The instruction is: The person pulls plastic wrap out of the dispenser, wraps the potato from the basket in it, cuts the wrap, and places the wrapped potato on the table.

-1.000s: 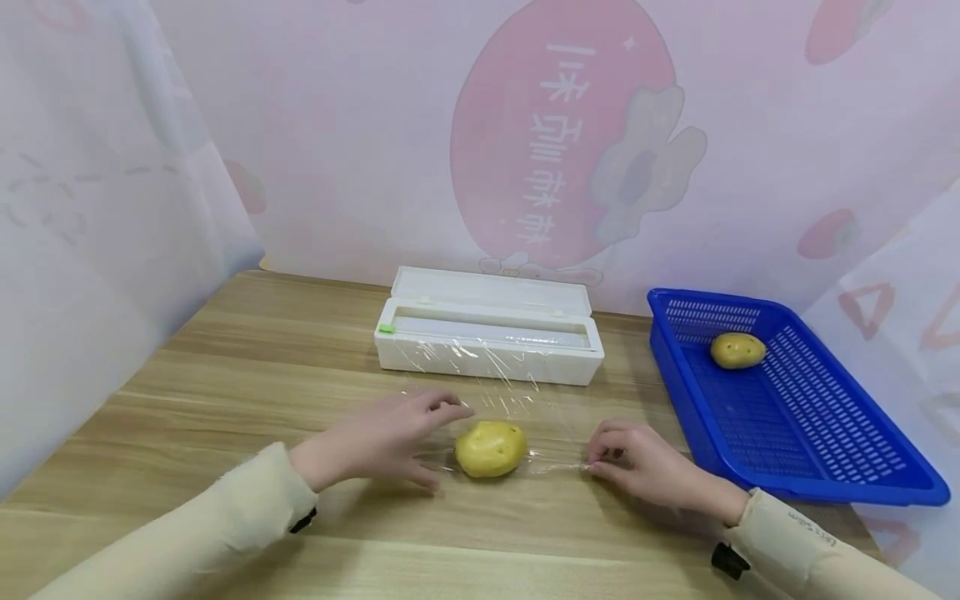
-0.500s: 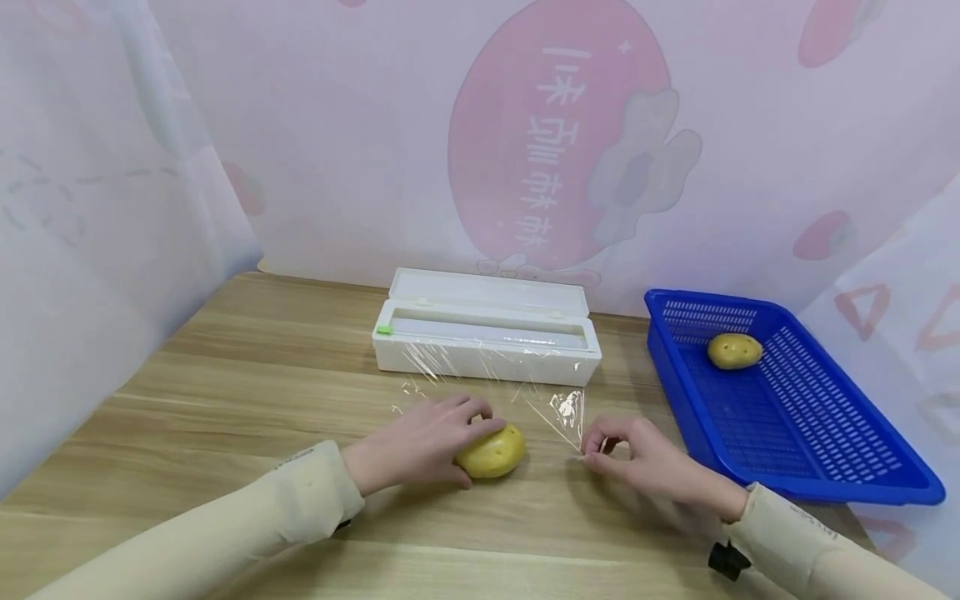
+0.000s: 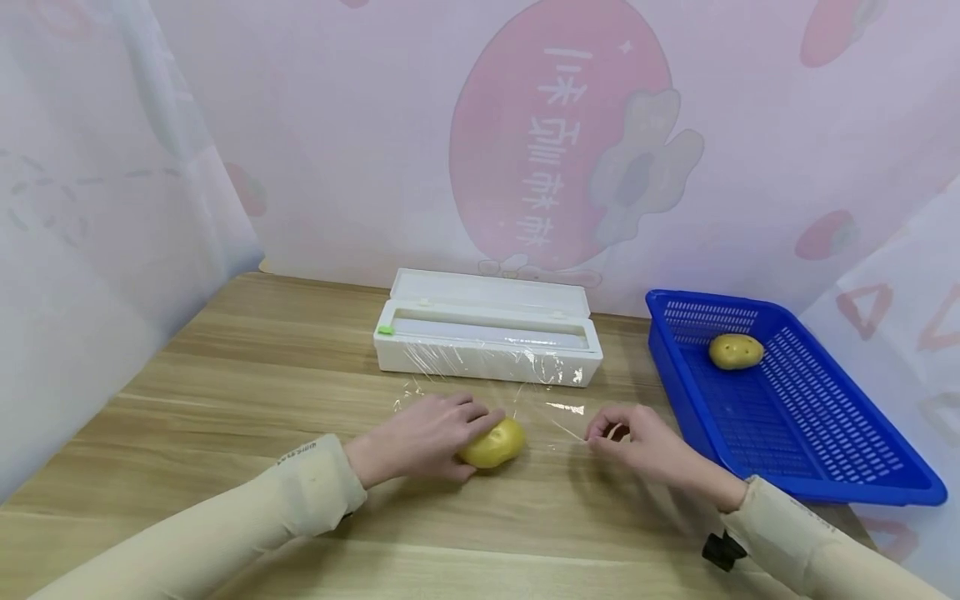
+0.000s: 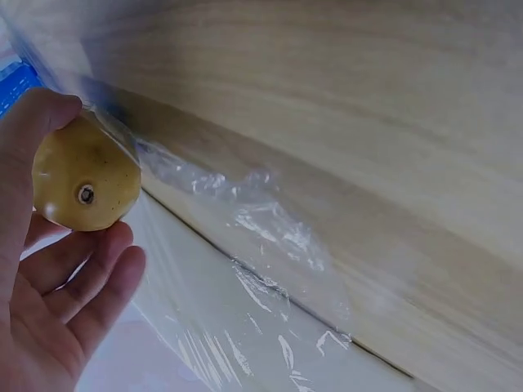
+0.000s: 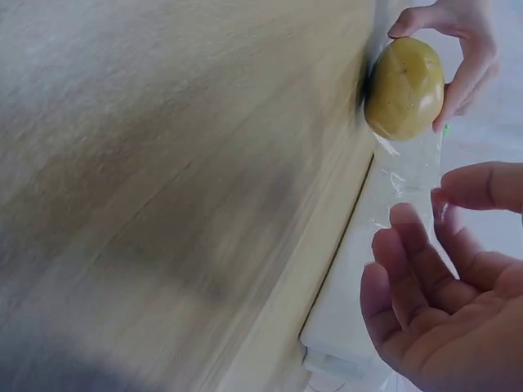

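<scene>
Yellow and smooth-skinned, the potato [image 3: 501, 442] sits in the head view in front of the white box [image 3: 487, 307], with your left hand [image 3: 431, 437] curled over its left side. Whether it bears on the wooden table [image 3: 225, 400] or is just lifted, you can't tell from here. Your right hand [image 3: 645, 446], apart from it, pinches the edge of the clear film [image 3: 566, 408], which spreads from the box. A second potato [image 3: 737, 352] lies in the blue basket [image 3: 825, 490] on your right.

In the left wrist view your thumb presses one side of the potato and your fingers bear on the other, with film along its edge. Judge it firm, fairly weighty for its size and hard to harm, but its rounded skin could slip or roll; hold it at the widest part, thumb opposite fingers.

In the right wrist view your thumb and forefinger meet on the film while the other fingers bend loosely, clear of it. Expect the film to be almost weightless, limp, clingy and easily creased or torn; take it near a corner, flat between the fingertips, and pull evenly.
</scene>
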`<state>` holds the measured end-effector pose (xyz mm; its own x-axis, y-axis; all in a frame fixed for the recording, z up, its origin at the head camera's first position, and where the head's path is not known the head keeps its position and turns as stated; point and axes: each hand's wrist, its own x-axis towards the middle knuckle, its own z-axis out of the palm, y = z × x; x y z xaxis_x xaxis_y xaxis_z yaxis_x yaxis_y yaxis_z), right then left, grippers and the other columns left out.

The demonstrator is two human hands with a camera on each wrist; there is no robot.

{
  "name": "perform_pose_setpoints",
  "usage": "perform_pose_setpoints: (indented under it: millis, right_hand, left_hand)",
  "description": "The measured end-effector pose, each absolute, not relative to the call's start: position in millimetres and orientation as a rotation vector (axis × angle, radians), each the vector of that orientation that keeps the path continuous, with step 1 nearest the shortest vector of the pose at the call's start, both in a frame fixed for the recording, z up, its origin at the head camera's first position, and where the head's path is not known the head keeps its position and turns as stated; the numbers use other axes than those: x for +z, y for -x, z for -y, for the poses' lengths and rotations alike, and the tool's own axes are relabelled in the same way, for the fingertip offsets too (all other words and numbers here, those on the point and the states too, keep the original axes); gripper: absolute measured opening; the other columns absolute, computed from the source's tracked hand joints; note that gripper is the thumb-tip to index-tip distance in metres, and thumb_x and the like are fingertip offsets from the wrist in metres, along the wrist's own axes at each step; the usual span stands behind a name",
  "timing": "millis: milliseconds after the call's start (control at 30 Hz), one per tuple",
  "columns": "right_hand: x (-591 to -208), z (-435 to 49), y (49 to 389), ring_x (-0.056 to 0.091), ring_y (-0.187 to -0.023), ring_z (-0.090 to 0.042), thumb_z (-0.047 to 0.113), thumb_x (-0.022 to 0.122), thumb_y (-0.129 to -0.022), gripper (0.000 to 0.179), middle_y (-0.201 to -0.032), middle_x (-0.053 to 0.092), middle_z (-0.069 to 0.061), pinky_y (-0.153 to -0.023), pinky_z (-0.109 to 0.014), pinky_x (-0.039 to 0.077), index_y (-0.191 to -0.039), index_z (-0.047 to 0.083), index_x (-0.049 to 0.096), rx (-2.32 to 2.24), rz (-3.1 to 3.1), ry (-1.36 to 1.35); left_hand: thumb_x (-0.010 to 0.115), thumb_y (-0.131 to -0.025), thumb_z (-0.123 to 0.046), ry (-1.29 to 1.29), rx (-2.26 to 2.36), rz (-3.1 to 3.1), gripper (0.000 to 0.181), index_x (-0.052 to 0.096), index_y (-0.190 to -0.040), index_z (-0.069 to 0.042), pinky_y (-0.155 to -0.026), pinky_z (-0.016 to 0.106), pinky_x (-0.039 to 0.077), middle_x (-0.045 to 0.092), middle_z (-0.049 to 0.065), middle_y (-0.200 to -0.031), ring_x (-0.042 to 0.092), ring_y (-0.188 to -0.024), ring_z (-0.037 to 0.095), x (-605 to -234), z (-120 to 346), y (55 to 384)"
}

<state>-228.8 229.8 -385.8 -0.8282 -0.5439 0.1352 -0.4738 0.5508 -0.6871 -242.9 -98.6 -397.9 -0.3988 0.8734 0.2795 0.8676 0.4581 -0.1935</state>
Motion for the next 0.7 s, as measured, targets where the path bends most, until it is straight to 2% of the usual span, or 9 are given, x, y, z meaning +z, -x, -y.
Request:
perform_pose_setpoints:
  millis: [233,500,700]
  right_hand:
    - [-382,-227,230,0.06,-0.079,-0.013,0.007,0.067,-0.09,0.008,-0.084,0.065,0.004,-0.07,-0.029,0.052,-0.083,0.008,0.068,-1.157,-2.683,0.799]
    - [-381,-228,231,0.059,-0.075,-0.015,0.009,0.067,-0.089,0.007,-0.08,0.064,0.003,-0.067,-0.028,0.051,-0.083,0.01,0.069,-1.162,-2.683,0.746]
    - [-379,-230,231,0.055,-0.074,-0.014,0.011,0.067,-0.09,0.008,-0.08,0.064,0.0,-0.064,-0.025,0.047,-0.083,0.007,0.069,-1.198,-2.659,0.629]
  left_hand:
    - [0.081,-0.073,-0.052,1.495,0.034,2.402,0.084,0.051,-0.139,-0.009,-0.076,0.036,0.055,0.057,0.007,-0.123,0.057,-0.105,0.023,-398,93,243]
    - [0.077,-0.079,-0.04,1.497,0.061,2.326,0.069,0.054,-0.137,-0.011,-0.067,0.033,0.055,0.06,0.007,-0.117,0.057,-0.101,0.022,-400,90,244]
    - [0.08,-0.074,-0.055,1.492,0.102,2.303,0.079,0.055,-0.132,-0.007,-0.068,0.033,0.055,0.059,0.006,-0.117,0.058,-0.101,0.023,-401,86,244]
